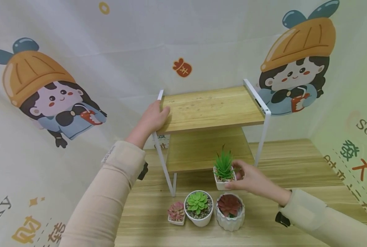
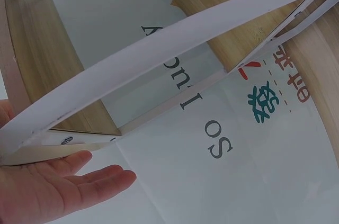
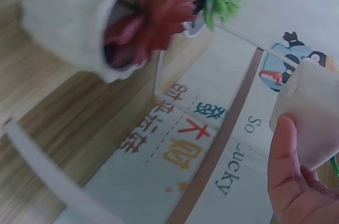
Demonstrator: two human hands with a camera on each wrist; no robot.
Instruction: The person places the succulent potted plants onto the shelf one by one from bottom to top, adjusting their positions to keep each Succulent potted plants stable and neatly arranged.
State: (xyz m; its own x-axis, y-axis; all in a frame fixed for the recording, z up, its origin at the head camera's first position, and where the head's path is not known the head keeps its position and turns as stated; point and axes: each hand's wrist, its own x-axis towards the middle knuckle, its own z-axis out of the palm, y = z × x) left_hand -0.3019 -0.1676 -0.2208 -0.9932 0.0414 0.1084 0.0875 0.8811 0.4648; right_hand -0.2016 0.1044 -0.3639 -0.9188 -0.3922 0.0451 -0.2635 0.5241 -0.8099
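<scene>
Thumb and fingers, right hand: pinching white pot of spiky green plant, holding it upright near lower board of wooden shelf and dark red succulent. Left hand: gripping shelf's upper left end, resting thumb on top.

On the table, three potted plants stand side by side before the shelf, a cloth behind it.

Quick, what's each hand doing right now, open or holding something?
Left hand: open, resting on the shelf.
Right hand: closed, holding the spiky plant.
</scene>
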